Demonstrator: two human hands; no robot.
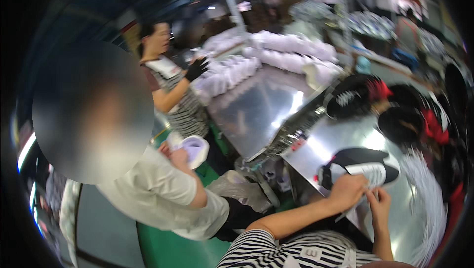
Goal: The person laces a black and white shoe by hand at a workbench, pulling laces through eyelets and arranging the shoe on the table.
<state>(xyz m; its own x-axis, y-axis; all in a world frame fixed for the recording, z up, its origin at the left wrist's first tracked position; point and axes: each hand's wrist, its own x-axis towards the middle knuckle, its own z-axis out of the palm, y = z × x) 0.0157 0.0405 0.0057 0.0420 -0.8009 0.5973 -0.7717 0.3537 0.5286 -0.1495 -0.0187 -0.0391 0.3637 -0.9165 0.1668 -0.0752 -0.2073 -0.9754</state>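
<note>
A black, grey and white shoe (363, 166) lies on the metal table, its laced front toward me. My left hand (349, 191) is closed in a pinch at the near side of the shoe, over its laces. Close beside it, my right hand (379, 205) pinches too, the fingertips of both hands almost meeting. A thin pale shoelace (341, 215) trails below the left hand, and both pinches appear to be on it; motion blur softens the fingertips. To the right of my hands hangs a thick bundle of white laces (423, 201) over the table's edge.
Black shoes with red parts (353, 95) stand at the table's far side. Beyond a dark rail, another metal table (256, 105) carries rows of white-wrapped shoes (296, 45). At left, one co-worker holds a white and lilac shoe (193, 150); another wears a black glove (197, 68).
</note>
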